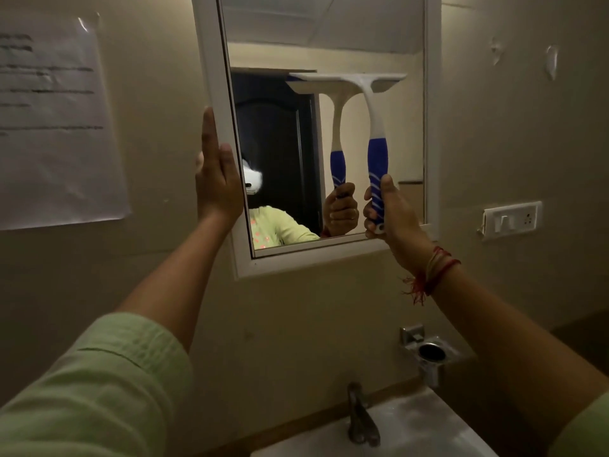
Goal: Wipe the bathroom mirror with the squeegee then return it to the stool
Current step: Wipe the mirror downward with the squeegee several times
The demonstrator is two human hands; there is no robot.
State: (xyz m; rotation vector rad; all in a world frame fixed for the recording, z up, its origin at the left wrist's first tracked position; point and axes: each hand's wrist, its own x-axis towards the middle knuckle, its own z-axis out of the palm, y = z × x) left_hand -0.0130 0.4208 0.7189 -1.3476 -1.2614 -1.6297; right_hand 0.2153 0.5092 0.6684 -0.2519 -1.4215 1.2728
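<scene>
A white-framed mirror point(408, 133) hangs on the beige wall. My right hand point(392, 212) grips the blue handle of a white squeegee point(375, 127), held upright. Its white blade lies level against the glass about a third of the way down, on the right half. The squeegee's reflection shows just to its left. My left hand point(217, 179) holds the mirror frame's left edge, fingers pointing up, thumb behind the frame. The stool is out of view.
A sink point(412, 427) with a metal tap point(361, 413) sits below the mirror. A metal holder point(428, 352) is fixed to the wall right of the tap. A switch plate point(512, 221) is at the right, a paper notice point(56, 127) at the left.
</scene>
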